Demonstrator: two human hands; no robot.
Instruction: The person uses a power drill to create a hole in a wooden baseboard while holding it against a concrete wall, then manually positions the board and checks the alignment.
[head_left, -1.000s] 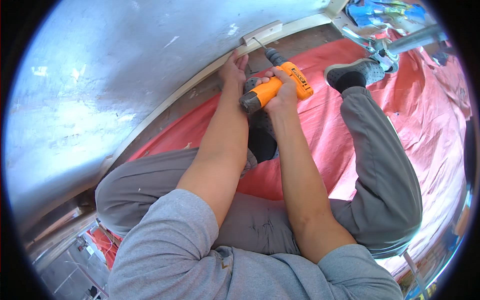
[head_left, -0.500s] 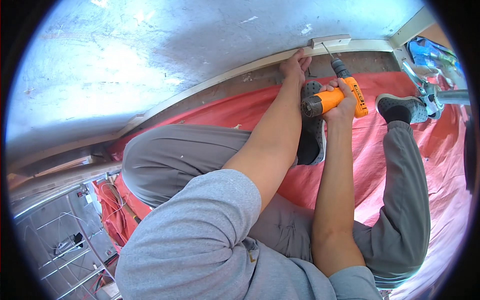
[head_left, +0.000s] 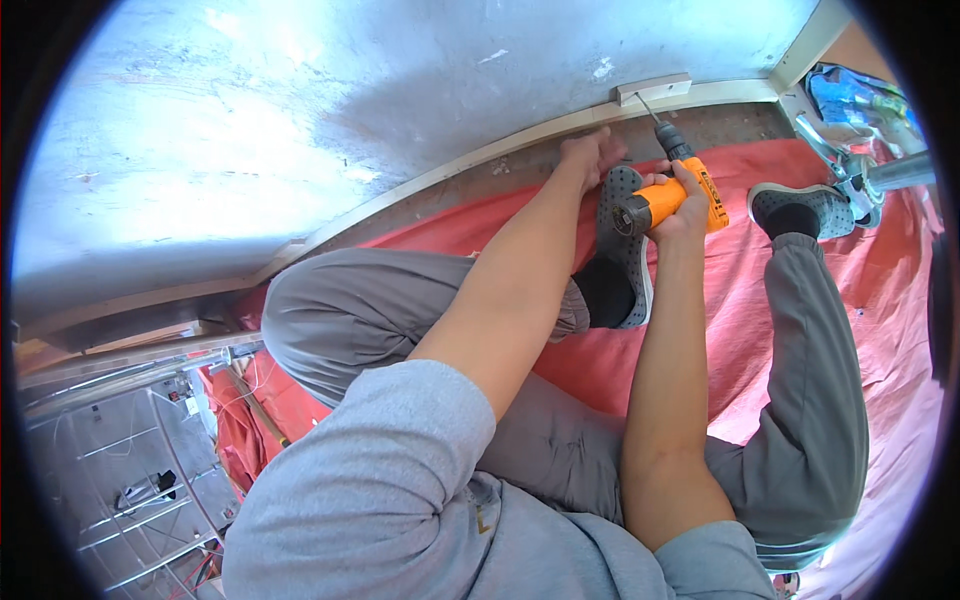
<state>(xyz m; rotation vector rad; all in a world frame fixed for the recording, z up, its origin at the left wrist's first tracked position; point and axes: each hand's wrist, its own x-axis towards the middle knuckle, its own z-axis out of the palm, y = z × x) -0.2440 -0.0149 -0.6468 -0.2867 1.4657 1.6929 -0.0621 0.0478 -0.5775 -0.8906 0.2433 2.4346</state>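
My right hand (head_left: 680, 205) is closed round the grip of an orange and black cordless drill (head_left: 708, 195). The drill's long thin bit (head_left: 648, 108) points up and left, its tip at the left part of a small pale block (head_left: 660, 89). That block lies against the large grey panel, along a cream strip (head_left: 540, 133). My left hand (head_left: 594, 155) is just below the strip, left of the drill and above my left shoe. Its fingers are smeared by motion, so whether they hold anything is unclear.
A shiny grey panel (head_left: 300, 120) fills the upper left. Red sheeting (head_left: 690, 300) lies under my shoes. A metal pole with a clamp (head_left: 868, 185) and a blue bag (head_left: 850, 95) are at the right. Metal scaffold bars (head_left: 165, 430) show at lower left.
My left hand has come down off the cream strip and slightly left. The drill stays in my right hand with its tip at the block. The whole view has shifted a little.
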